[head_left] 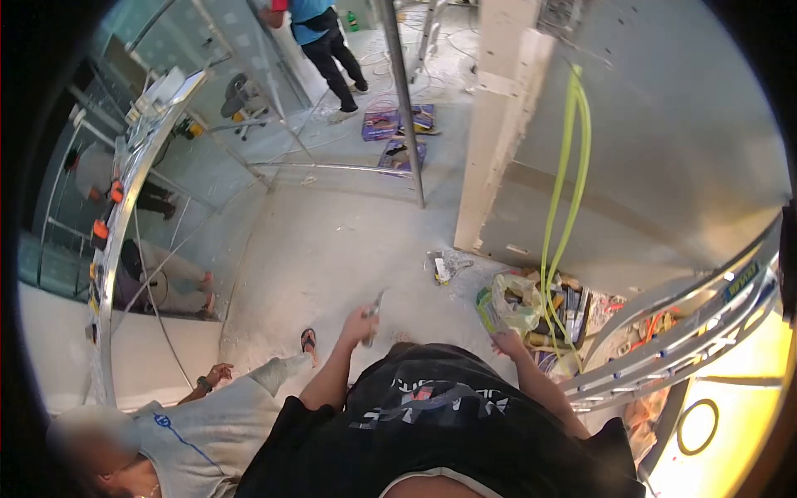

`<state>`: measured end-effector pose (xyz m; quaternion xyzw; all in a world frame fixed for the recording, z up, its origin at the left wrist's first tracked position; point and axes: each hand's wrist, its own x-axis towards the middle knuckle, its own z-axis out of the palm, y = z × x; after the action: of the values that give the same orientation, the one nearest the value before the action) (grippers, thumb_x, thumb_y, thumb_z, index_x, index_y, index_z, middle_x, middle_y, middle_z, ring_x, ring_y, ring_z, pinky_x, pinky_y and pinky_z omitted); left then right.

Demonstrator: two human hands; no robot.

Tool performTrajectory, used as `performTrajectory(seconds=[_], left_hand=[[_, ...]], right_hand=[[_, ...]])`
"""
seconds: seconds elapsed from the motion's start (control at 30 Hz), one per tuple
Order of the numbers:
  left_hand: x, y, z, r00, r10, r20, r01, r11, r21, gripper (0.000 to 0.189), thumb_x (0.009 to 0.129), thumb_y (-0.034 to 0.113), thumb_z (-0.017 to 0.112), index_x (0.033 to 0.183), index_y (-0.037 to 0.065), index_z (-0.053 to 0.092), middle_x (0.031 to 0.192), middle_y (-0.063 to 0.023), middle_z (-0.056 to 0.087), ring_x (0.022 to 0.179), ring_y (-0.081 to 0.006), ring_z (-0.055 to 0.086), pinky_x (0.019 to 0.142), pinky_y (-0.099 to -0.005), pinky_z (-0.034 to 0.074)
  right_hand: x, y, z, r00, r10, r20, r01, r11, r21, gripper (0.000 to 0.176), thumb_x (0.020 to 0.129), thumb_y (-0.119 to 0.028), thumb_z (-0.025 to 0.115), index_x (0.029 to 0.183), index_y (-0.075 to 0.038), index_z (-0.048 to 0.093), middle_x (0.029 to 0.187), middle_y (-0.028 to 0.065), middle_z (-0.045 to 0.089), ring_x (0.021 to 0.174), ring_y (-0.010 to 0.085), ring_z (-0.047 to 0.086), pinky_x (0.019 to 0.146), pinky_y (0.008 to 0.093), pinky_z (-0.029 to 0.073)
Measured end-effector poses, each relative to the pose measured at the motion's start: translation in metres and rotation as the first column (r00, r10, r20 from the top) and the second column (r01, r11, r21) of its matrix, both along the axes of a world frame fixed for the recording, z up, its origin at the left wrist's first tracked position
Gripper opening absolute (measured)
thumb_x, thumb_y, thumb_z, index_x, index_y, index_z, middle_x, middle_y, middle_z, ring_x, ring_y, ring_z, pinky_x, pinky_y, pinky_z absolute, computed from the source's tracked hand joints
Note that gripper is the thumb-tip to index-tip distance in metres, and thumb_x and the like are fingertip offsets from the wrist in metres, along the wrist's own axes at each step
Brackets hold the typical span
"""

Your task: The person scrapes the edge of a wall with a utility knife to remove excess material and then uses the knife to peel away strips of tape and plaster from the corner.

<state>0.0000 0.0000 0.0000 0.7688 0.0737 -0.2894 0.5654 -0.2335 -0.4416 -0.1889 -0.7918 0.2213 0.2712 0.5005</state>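
My left hand [359, 325] is closed around a flat metal scraper [378, 309], held out in front of my body over the pale, dusty floor; its exact kind is hard to make out. My right hand [507, 342] hangs at my other side, fingers loosely apart, and I see nothing in it. Beside that hand stands a box of tools [571, 311] with a crumpled plastic bag [516, 300] on it. Yellow-green cable loops [571, 166] hang down over the box.
A co-worker in a grey shirt [207, 423] is close on my left. Another person [320, 46] stands far ahead. A metal scaffold pole [404, 108], purple boxes [382, 124], a small litter pile [448, 267], a wall column [498, 124] and an aluminium ladder [697, 349] surround the floor.
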Motion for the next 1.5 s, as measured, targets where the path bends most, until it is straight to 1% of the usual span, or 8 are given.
performTrajectory(seconds=[0.2, 0.33, 0.5, 0.57, 0.77, 1.1, 1.23, 1.5], left_hand=[[0.064, -0.144, 0.099, 0.938, -0.191, 0.288, 0.231, 0.966, -0.111, 0.048, 0.091, 0.009, 0.076, 0.137, 0.009, 0.061, 0.09, -0.004, 0.064, 0.06, -0.0123, 0.061, 0.052, -0.027, 0.049], [0.114, -0.215, 0.149, 0.907, -0.272, 0.322, 0.371, 0.879, -0.3, 0.048, 0.095, 0.007, 0.071, 0.141, 0.011, 0.058, 0.093, -0.0032, 0.063, 0.067, -0.0117, 0.065, 0.054, -0.0269, 0.053], [0.185, -0.272, 0.172, 0.667, -0.547, 0.506, 0.617, 0.786, 0.037, 0.051, 0.097, 0.009, 0.067, 0.145, 0.022, 0.057, 0.102, -0.0055, 0.063, 0.076, -0.0172, 0.068, 0.061, -0.031, 0.055], [0.215, -0.287, 0.178, 0.06, -0.567, 0.821, 0.536, 0.712, 0.453, 0.05, 0.097, 0.013, 0.064, 0.146, 0.024, 0.057, 0.103, -0.0094, 0.063, 0.084, -0.0279, 0.066, 0.073, -0.0386, 0.055], [0.283, -0.313, 0.158, -0.062, -0.657, 0.751, 0.634, 0.555, 0.538, 0.047, 0.098, 0.018, 0.063, 0.145, 0.025, 0.057, 0.104, -0.0143, 0.063, 0.09, -0.0382, 0.064, 0.076, -0.0481, 0.052], [0.306, -0.334, 0.145, -0.218, -0.506, 0.834, 0.701, 0.514, 0.495, 0.046, 0.095, 0.01, 0.068, 0.141, 0.017, 0.062, 0.093, -0.0121, 0.07, 0.075, -0.0332, 0.067, 0.065, -0.0424, 0.054], [0.297, -0.349, 0.157, -0.301, -0.348, 0.888, 0.656, 0.6, 0.458, 0.047, 0.095, 0.011, 0.069, 0.141, 0.015, 0.061, 0.091, -0.0107, 0.068, 0.067, -0.0322, 0.065, 0.059, -0.0423, 0.053], [0.283, -0.358, 0.152, -0.25, -0.403, 0.881, 0.565, 0.678, 0.47, 0.039, 0.094, 0.006, 0.067, 0.133, 0.011, 0.068, 0.122, -0.0153, 0.073, 0.099, -0.0274, 0.075, 0.082, -0.0348, 0.057]], right_hand=[[-0.148, -0.033, -0.003, 0.774, -0.406, -0.486, 0.443, 0.896, -0.044, 0.024, 0.1, -0.024, 0.061, 0.092, -0.002, 0.065, 0.071, 0.0093, 0.066, 0.052, 0.0206, 0.063, 0.045, 0.0356, 0.051], [-0.225, -0.05, -0.105, 0.92, -0.391, -0.009, 0.39, 0.919, -0.046, 0.025, 0.101, -0.027, 0.061, 0.095, -0.003, 0.065, 0.07, 0.0085, 0.064, 0.052, 0.0212, 0.063, 0.045, 0.0367, 0.051], [-0.219, -0.034, -0.021, 0.135, -0.985, -0.105, 0.973, 0.111, 0.203, 0.025, 0.102, -0.029, 0.06, 0.109, -0.004, 0.061, 0.076, 0.0093, 0.065, 0.053, 0.0223, 0.062, 0.045, 0.0364, 0.052], [-0.219, -0.027, -0.027, 0.079, -0.996, -0.035, 0.978, 0.071, 0.195, 0.025, 0.102, -0.028, 0.06, 0.111, -0.005, 0.061, 0.076, 0.0093, 0.064, 0.052, 0.0219, 0.062, 0.046, 0.0362, 0.052], [-0.17, -0.014, 0.097, -0.39, -0.822, 0.414, 0.919, -0.322, 0.227, 0.023, 0.104, -0.025, 0.06, 0.11, -0.003, 0.065, 0.081, 0.0062, 0.067, 0.06, 0.0142, 0.063, 0.053, 0.0285, 0.052], [-0.185, -0.186, 0.356, 0.226, -0.19, 0.955, 0.595, -0.75, -0.29, 0.073, 0.098, -0.05, 0.067, 0.146, 0.001, 0.05, 0.131, 0.0221, 0.063, 0.121, 0.0334, 0.061, 0.104, 0.0413, 0.047], [-0.207, -0.264, 0.312, 0.109, -0.367, 0.924, 0.923, -0.308, -0.231, 0.088, 0.098, -0.056, 0.063, 0.156, 0.003, 0.034, 0.15, 0.0265, 0.049, 0.138, 0.0372, 0.05, 0.115, 0.0448, 0.037], [-0.283, -0.359, 0.204, 0.385, -0.306, 0.871, 0.616, -0.617, -0.489, 0.064, 0.103, -0.056, 0.05, 0.131, 0.0, 0.061, 0.124, 0.0282, 0.065, 0.121, 0.0428, 0.061, 0.1, 0.0476, 0.047]])
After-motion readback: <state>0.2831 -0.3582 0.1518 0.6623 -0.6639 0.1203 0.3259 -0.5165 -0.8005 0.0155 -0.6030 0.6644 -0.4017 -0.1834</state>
